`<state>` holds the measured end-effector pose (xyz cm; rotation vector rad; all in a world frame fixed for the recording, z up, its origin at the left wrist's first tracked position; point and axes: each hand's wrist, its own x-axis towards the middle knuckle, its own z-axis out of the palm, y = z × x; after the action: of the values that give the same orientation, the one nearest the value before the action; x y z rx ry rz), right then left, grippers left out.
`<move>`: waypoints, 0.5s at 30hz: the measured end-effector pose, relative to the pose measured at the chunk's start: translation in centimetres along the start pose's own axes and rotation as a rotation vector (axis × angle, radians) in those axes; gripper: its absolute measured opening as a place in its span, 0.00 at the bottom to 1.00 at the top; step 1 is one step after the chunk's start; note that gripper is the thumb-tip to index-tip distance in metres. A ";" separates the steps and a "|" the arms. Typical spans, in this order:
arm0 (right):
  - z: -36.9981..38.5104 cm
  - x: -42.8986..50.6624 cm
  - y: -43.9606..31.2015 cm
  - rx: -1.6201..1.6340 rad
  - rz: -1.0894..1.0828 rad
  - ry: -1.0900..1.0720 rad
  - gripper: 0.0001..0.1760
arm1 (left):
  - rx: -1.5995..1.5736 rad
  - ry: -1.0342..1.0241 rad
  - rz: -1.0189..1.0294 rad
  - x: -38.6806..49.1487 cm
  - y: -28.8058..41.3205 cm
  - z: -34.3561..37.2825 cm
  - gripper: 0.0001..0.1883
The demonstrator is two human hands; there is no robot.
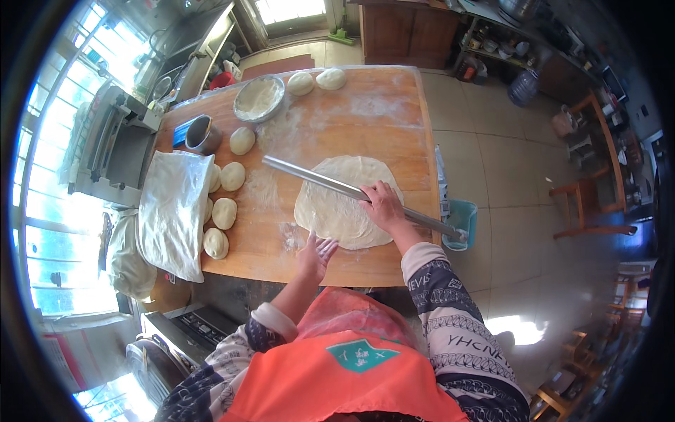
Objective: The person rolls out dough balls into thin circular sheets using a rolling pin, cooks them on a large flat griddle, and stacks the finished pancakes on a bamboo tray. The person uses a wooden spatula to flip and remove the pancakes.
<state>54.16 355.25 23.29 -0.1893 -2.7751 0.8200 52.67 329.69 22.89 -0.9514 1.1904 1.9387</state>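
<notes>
A wide, flattened sheet of dough (343,221) lies on the floured wooden table (390,126). My right hand (384,204) grips a long metal rolling pin (311,176), which runs slantwise across the sheet and past the table's right edge. Palm turned up and fingers apart, my left hand (316,257) is at the sheet's near left edge and holds nothing. Whether its fingertips touch the dough I cannot tell. Left of the sheet are several round dough balls (224,213), some partly under a white plastic sheet (171,211).
A bowl of flour (259,98) stands toward the table's far left, with two more dough balls (300,84) beside it. Nearer is a metal pot (203,135). A dough-rolling machine (118,153) adjoins the left side. A teal bin (460,224) stands off the right edge.
</notes>
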 end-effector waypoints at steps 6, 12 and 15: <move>-1.5 1.1 2.0 0.269 0.375 0.150 0.14 | 1.228 -0.252 0.340 4.7 4.7 6.3 0.21; 1.5 7.9 -1.0 -0.048 0.229 0.310 0.27 | 1.792 -0.279 1.561 10.3 9.7 15.0 0.28; 3.7 4.3 -0.7 -0.156 0.136 0.107 0.37 | 2.142 -0.349 1.325 9.3 8.4 12.9 0.38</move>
<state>48.99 353.57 21.54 -0.4409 -2.7482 0.6032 37.86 339.95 22.82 1.4448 2.5980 0.1941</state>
